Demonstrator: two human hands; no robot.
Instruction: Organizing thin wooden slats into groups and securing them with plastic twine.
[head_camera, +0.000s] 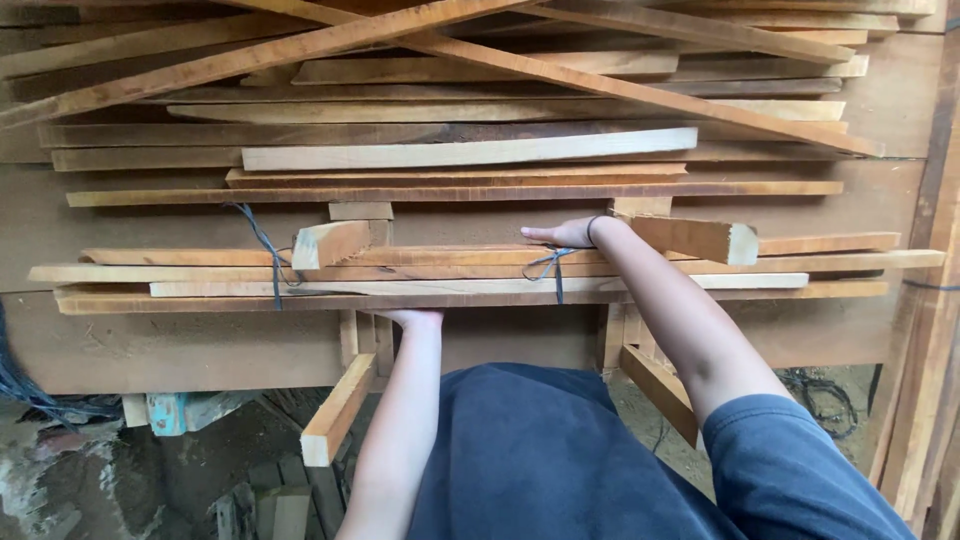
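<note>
A lower bundle of long wooden planks (450, 272) lies across projecting wooden brackets and is tied with dark blue cord (548, 268). My right hand (565, 234) rests flat on top of this bundle, fingers pointing left, with a thin band on the wrist. My left hand (412, 317) reaches under the bundle's front edge; its fingers are hidden beneath the planks, so its grip cannot be made out. Both arms stretch forward from a dark blue shirt (540, 460).
More planks (460, 150) are stacked on a higher level against a brown board wall. Wooden bracket arms (338, 408) stick out toward me at the left and right (695, 238). Blue cord (265, 245) ties the left end. Scraps lie on the dirt floor (120, 470).
</note>
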